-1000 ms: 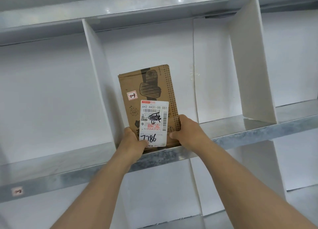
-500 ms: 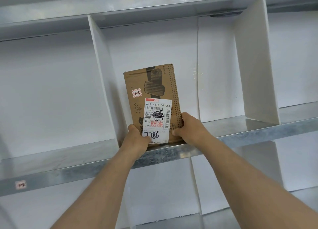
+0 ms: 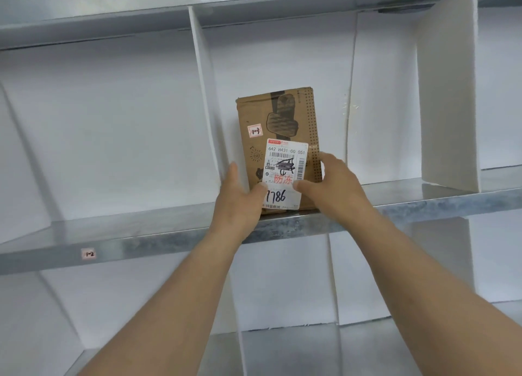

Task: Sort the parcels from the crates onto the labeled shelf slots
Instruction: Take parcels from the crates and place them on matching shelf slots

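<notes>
A brown cardboard parcel [image 3: 278,138] stands upright at the front edge of the metal shelf [image 3: 158,234], just right of a white divider [image 3: 203,98]. Its small sticker [image 3: 254,131] reads 1-3; the shipping label [image 3: 284,175] carries a handwritten number. The left hand [image 3: 240,197] and right hand [image 3: 332,186] grip the parcel's lower sides, thumbs on the label. A 1-2 tag [image 3: 89,254] sits further left on the shelf's front edge.
</notes>
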Demonstrator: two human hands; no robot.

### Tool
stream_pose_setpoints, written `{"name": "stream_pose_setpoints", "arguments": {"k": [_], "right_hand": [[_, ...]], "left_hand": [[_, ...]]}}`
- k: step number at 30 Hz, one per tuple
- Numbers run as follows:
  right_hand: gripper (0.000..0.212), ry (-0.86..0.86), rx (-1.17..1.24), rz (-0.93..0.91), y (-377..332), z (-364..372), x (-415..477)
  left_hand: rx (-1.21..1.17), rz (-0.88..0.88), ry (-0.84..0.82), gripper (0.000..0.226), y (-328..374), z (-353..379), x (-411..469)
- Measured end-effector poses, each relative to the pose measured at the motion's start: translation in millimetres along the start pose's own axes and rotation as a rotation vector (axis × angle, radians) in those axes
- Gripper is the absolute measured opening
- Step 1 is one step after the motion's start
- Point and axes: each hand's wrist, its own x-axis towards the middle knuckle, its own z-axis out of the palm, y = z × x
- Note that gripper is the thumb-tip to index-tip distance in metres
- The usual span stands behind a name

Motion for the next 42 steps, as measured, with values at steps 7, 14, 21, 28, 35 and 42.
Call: {"name": "stream_pose_setpoints", "arguments": {"k": [7,14,21,28,35,42], "right_hand": [[0.05,-0.055,0.089,-0.185,-67.3,60.7,-53.5],[0.043,-0.308,0.303,-0.273,-143.5,179.6,-119.3],[0.039,-0.634,0.432,-0.324,-239.9,330.7,-206.5],[0.037,-0.953,0.551,-0.307,-338.3,469.1,-324.0],[0.036,-1.182,0.612,-0.301,-420.8,575.4,-413.9],[0.039,-1.316,0.581,-0.328,-456.5,674.3,-444.5]], "left_hand": [[-0.217,0.057,0.247,0.044,-26.3,-67.5,-56.8],[-0.211,-0.126,0.545,0.042,-99.2,-183.5,-113.6],[-0.138,-0.305,0.822,0.042,-185.6,-324.1,-184.2],[-0.125,-0.492,1.069,0.047,-264.8,-472.0,-274.6],[-0.085,-0.61,1.301,0.048,-320.1,-588.3,-337.0],[-0.076,-0.675,1.4,0.05,-386.8,-657.0,-338.4]]}}
